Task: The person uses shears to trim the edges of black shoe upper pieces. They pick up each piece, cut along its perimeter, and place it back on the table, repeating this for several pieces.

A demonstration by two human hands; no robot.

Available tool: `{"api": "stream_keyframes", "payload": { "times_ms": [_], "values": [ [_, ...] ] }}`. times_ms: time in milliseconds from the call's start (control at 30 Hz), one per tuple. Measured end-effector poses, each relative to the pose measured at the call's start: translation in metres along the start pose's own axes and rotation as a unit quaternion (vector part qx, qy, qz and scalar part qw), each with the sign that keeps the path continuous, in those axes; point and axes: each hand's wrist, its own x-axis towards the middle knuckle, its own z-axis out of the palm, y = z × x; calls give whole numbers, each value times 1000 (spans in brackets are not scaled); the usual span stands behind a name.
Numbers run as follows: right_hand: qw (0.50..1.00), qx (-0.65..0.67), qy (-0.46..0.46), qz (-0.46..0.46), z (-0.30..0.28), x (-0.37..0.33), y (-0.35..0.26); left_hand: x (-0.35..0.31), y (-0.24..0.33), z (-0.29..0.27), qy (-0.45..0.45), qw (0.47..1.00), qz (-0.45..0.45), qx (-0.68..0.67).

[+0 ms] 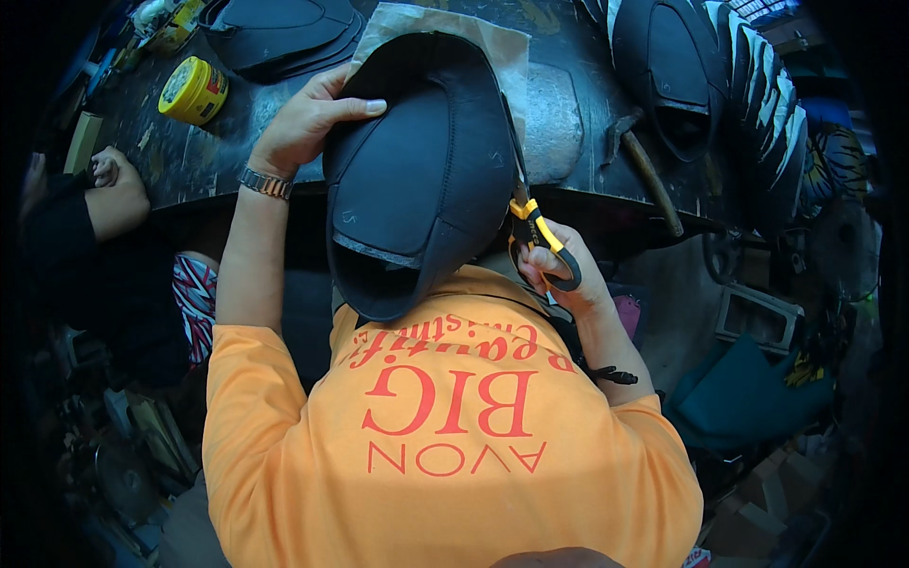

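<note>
My left hand [308, 114] grips the far left edge of a black stitched shoe upper [398, 180], its thumb lying on top and its other fingers mostly hidden behind. The upper is tilted up in front of my chest, with an opening at its near end. In my right hand [568, 265] are scissors [530, 222] with yellow and black handles, my fingers through the loops. Their blades point away from me along the upper's right edge; I cannot tell whether they touch it. A whitish sheet [502, 47] shows behind the upper's far end.
Across the dark table [606, 85] lie a worn grey slab [552, 123], a hammer [649, 175], a yellow tub [193, 90] and black uppers [275, 33]. More uppers [668, 76] stand in a row at right. Another person's hand [114, 168] rests at the left table edge.
</note>
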Motion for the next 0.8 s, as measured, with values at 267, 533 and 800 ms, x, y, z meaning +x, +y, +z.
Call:
{"api": "stream_keyframes", "payload": {
  "times_ms": [267, 533, 800],
  "values": [
    [999, 35, -33, -6, -1, 5, -3, 5, 0, 5, -45, 998, -39, 4],
    [1000, 21, -20, -6, 1, -2, -1, 7, 0, 0, -87, 995, -44, 11],
    [999, 13, -32, 3, -5, -3, -2, 8, 11, 11, -147, 985, -76, 50]
  ]
}}
